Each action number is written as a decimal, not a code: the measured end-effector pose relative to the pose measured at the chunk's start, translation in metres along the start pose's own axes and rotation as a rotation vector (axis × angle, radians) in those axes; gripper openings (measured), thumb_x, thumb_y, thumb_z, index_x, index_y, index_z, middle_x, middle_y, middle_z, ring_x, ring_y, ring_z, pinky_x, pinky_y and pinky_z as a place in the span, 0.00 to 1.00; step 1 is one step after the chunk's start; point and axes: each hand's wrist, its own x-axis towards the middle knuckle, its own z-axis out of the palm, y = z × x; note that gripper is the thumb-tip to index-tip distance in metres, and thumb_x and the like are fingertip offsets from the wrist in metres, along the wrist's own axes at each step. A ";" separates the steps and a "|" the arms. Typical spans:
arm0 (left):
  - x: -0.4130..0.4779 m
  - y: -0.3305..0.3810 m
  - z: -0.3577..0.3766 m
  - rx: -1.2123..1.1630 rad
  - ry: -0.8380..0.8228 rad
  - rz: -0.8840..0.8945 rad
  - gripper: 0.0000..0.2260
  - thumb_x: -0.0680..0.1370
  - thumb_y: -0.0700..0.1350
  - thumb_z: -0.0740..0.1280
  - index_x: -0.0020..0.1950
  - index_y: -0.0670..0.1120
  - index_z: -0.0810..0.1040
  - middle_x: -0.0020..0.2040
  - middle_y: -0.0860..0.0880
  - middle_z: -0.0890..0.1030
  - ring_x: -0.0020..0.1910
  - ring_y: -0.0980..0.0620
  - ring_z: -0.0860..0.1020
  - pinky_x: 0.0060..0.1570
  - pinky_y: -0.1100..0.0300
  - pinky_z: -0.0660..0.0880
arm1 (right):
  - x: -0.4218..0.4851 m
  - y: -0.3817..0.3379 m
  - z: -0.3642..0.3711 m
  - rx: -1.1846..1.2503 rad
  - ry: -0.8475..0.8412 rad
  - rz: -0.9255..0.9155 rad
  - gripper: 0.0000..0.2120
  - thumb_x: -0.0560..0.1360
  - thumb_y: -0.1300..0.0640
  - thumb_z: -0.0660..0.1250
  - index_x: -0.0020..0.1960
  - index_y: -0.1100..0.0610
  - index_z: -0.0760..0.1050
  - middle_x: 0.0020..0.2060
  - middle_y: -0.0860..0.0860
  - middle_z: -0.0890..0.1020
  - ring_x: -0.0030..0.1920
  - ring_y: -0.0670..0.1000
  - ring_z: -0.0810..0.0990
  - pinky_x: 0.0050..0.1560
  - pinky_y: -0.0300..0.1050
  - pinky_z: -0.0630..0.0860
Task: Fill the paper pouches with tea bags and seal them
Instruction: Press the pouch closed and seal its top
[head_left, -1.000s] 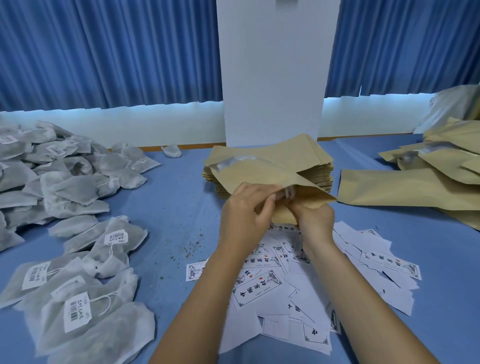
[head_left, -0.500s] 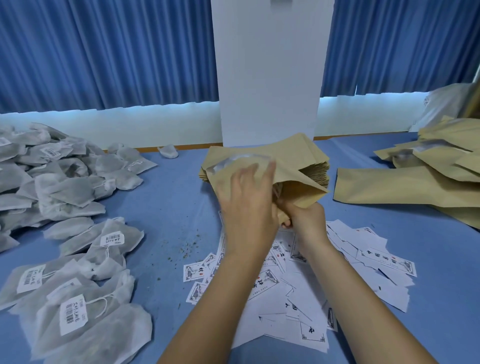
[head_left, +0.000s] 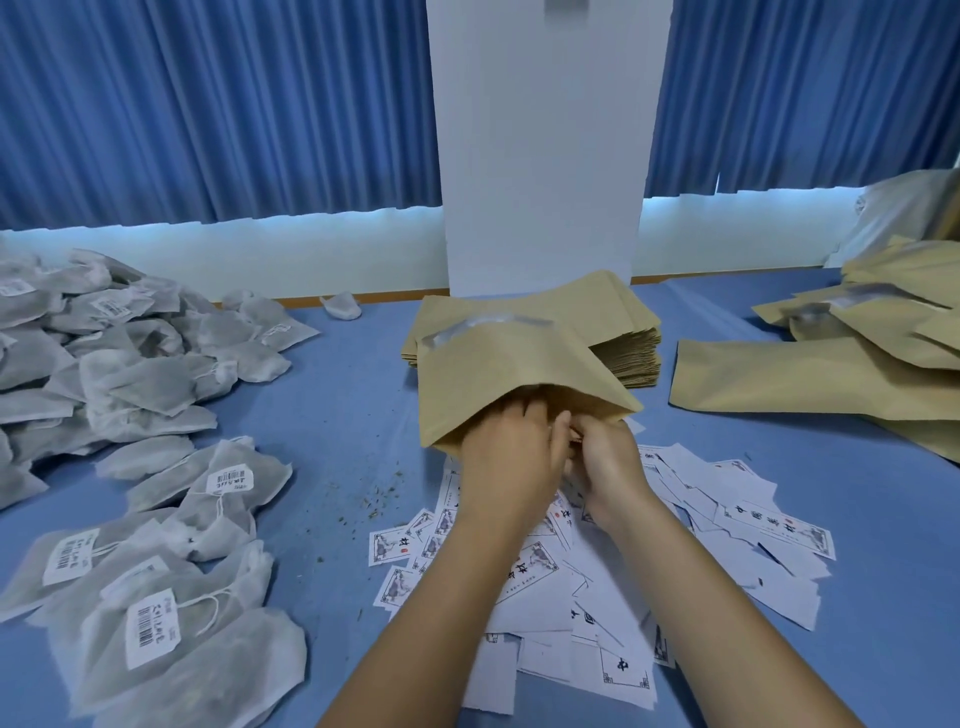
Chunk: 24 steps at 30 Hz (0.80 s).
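My left hand (head_left: 506, 457) reaches fingers-first into the paper pouch (head_left: 498, 379); my right hand (head_left: 605, 460) pinches its near-right mouth edge.

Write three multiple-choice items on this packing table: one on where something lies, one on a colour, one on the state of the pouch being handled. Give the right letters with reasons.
1. Where is the heap of tea bags?
A. on the person's left
B. on the person's right
C. on top of the pouch stack

2. What colour is the table cover?
A. green
B. blue
C. red

3. How is the paper pouch held?
A. lying flat, untouched
B. sealed and set aside
C. mouth open toward the person, both hands at it

Answers:
1 A, the white mesh bags fill the left side.
2 B, the cloth shows blue between the piles.
3 C, the left hand reaches into the mouth while the right hand grips its lower edge, above the printed labels.
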 end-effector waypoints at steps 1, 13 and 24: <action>0.001 0.003 -0.003 -0.067 0.121 0.054 0.12 0.79 0.48 0.61 0.42 0.42 0.78 0.38 0.44 0.80 0.37 0.45 0.78 0.33 0.57 0.68 | 0.000 0.000 -0.001 0.019 -0.015 -0.005 0.13 0.77 0.65 0.58 0.35 0.58 0.72 0.21 0.50 0.77 0.20 0.47 0.74 0.26 0.38 0.65; 0.015 0.002 -0.020 -1.683 -0.045 -1.060 0.12 0.81 0.44 0.61 0.41 0.39 0.73 0.22 0.49 0.74 0.18 0.57 0.71 0.18 0.69 0.66 | 0.001 0.001 0.001 0.126 -0.044 -0.031 0.10 0.79 0.61 0.57 0.45 0.60 0.77 0.35 0.56 0.81 0.33 0.52 0.78 0.34 0.43 0.76; 0.011 -0.006 -0.006 -1.286 -0.222 -0.919 0.08 0.82 0.43 0.56 0.53 0.39 0.69 0.30 0.43 0.83 0.25 0.50 0.80 0.36 0.62 0.76 | 0.000 0.001 0.001 0.468 -0.372 -0.018 0.25 0.77 0.43 0.53 0.59 0.61 0.75 0.55 0.62 0.80 0.41 0.58 0.78 0.33 0.43 0.68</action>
